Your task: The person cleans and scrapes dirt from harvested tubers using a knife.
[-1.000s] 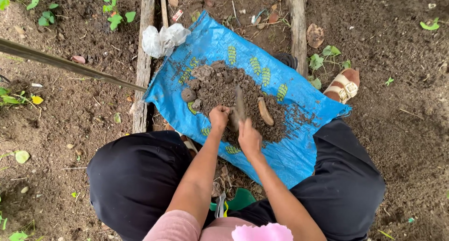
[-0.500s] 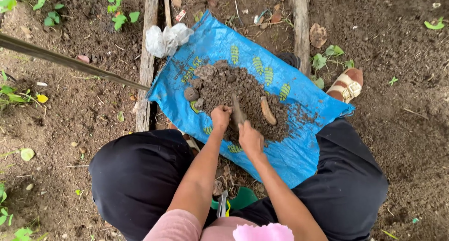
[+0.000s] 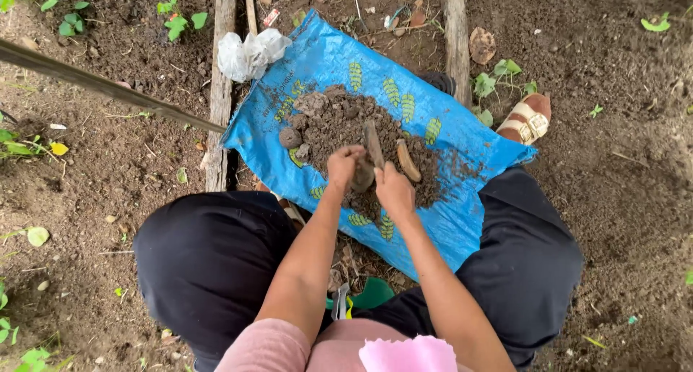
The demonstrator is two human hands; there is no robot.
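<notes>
A pile of dark soil (image 3: 339, 123) lies on a blue woven sack (image 3: 433, 68) spread on the ground in front of me. My right hand (image 3: 395, 191) grips a short flat brown tool (image 3: 373, 142) that stands in the soil. My left hand (image 3: 343, 164) is closed around a brown clod (image 3: 363, 177) at the near edge of the pile, right beside the tool. A curved brown piece (image 3: 408, 161) and a round clod (image 3: 290, 137) lie in the soil.
I squat in dark trousers (image 3: 209, 264), a sandalled foot (image 3: 527, 119) at the right. Wooden planks (image 3: 219, 90) (image 3: 456, 40) flank the sack, a crumpled white plastic bag (image 3: 249, 53) at its far corner. A long pole (image 3: 94, 83) crosses the left. A green-handled tool (image 3: 361, 298) lies between my knees.
Both hands stay at the near edge of the soil pile. The tool and the left hand have shifted only slightly against each other.
</notes>
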